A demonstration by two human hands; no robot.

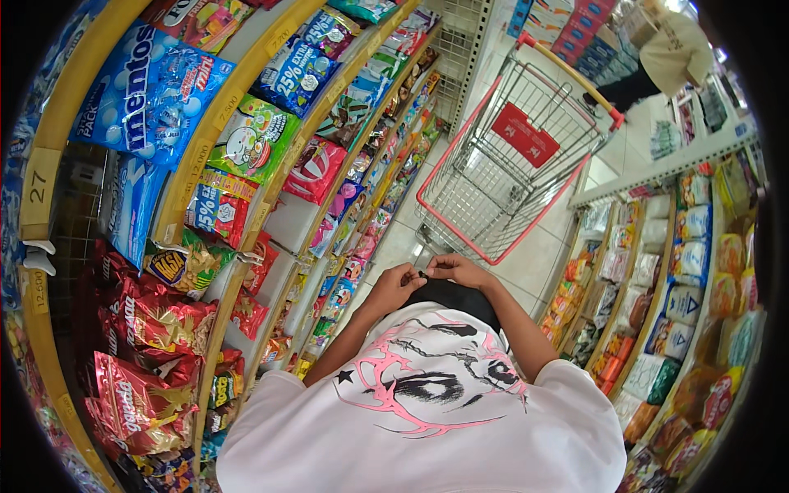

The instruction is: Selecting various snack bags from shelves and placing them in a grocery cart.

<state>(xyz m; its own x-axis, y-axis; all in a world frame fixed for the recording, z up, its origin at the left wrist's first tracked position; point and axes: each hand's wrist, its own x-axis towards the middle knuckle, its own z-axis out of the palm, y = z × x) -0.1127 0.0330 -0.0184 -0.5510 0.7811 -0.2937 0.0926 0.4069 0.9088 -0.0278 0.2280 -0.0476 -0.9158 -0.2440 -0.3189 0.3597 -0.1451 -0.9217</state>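
Note:
Both my hands meet in front of my waist, over dark clothing below the white printed shirt. My left hand has its fingers curled and pinched together. Close beside it, my right hand is also closed, thumb against fingers. Between the fingertips there seems to be something small and dark, too small to name. Just beyond my hands stands a wire shopping cart with red trim, a red panel and a yellow handle. No goods show in its basket.
Shelves on the left hold blue candy bags, a green pouch and red snack bags. More shelves with packets line the right. A person in a beige top is past the cart. Pale floor tiles run between.

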